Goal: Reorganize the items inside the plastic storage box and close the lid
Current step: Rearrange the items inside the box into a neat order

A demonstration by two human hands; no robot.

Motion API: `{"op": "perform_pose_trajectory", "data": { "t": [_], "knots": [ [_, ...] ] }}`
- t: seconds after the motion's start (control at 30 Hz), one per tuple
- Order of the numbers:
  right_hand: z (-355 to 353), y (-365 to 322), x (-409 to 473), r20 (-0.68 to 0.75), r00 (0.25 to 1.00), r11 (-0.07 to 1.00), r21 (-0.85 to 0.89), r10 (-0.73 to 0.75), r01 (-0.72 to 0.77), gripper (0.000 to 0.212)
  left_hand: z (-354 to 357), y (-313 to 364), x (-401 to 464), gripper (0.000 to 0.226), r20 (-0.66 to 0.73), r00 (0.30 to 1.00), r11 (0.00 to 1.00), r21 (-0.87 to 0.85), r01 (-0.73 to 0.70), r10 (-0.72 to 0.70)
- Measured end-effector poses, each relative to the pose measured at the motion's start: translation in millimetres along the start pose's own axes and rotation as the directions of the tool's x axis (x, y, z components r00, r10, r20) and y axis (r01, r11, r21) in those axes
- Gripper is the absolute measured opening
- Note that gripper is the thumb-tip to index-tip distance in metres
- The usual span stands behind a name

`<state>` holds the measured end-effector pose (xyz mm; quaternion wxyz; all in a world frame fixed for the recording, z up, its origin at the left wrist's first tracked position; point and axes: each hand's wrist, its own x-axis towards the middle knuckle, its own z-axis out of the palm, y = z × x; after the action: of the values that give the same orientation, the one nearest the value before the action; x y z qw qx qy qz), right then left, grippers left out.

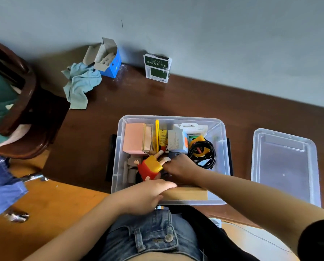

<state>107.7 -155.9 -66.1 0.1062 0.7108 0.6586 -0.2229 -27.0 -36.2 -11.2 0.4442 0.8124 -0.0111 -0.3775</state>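
The clear plastic storage box point(172, 117) stands open on the dark wooden table. Its clear lid point(285, 166) lies flat to the right of it. Inside are a pink box point(133, 138), a yellow tube point(163, 137), a white carton point(177, 141), a yellow tape measure point(198, 147) with a black cable point(210, 157), and a doll in red and yellow point(151, 166). My left hand point(148, 196) grips the left end of a tan wooden box point(187, 193) at the box's near wall. My right hand point(181, 168) reaches into the middle, its fingers curled at the doll's foot.
A light blue cloth point(80, 85), an open blue carton point(108, 61) and a green and white carton point(157, 68) lie at the back by the grey wall. A dark wooden chair point(25, 110) stands at the left. Blue fabric point(1, 185) hangs at the far left.
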Motion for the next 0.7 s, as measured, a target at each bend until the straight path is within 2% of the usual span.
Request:
{"op": "perform_pose_trajectory", "data": {
  "t": [0.1, 0.17, 0.23, 0.33, 0.4, 0.47, 0.6, 0.7],
  "knots": [
    [-2.5, 0.8, 2.4, -0.136, 0.991, 0.998, -0.058, 0.01, -0.018, 0.016, -2.8, 2.2, 0.2, 0.047, 0.004, 1.0, 1.0, 0.024, -0.002, 0.002],
    [-3.6, 1.6, 5.8, -0.097, 0.995, 1.0, 0.025, -0.013, 0.015, 0.016, -3.8, 5.5, 0.6, 0.045, 0.019, 1.0, 0.999, 0.045, 0.013, -0.014],
    [-3.5, 6.7, 7.9, 0.003, 1.0, 0.999, 0.05, 0.005, -0.005, 0.02, -3.8, 10.3, 3.1, 0.038, 0.011, 0.999, 0.99, 0.138, 0.032, -0.034],
    [-9.0, 13.0, -0.2, 0.098, 0.995, 0.992, 0.123, 0.001, -0.013, 0.029, -7.9, 19.2, 10.1, 0.031, -0.072, 0.996, 0.949, 0.307, 0.071, -0.052],
    [-14.2, 18.1, -10.1, 0.157, 0.987, 0.946, 0.313, 0.034, -0.083, 0.031, -10.8, 21.6, 14.3, 0.034, -0.078, 0.995, 0.935, 0.345, 0.078, -0.054],
    [-19.0, 26.3, -21.0, 0.238, 0.967, 0.885, 0.424, 0.094, -0.19, 0.031, -13.4, 21.5, 17.5, 0.036, -0.059, 0.997, 0.911, 0.408, 0.061, -0.04],
    [-22.0, 35.2, -37.6, 0.426, 0.897, 0.884, 0.365, 0.119, -0.292, 0.036, -21.5, 20.9, 21.6, 0.037, -0.012, 1.0, 0.819, 0.573, -0.015, 0.026],
    [-18.9, 32.7, -44.2, 0.468, 0.877, 0.884, 0.36, 0.107, -0.299, 0.037, -24.9, 24.8, 22.1, 0.033, 0.009, 0.994, 0.798, 0.595, -0.093, 0.11]
  ]
}}
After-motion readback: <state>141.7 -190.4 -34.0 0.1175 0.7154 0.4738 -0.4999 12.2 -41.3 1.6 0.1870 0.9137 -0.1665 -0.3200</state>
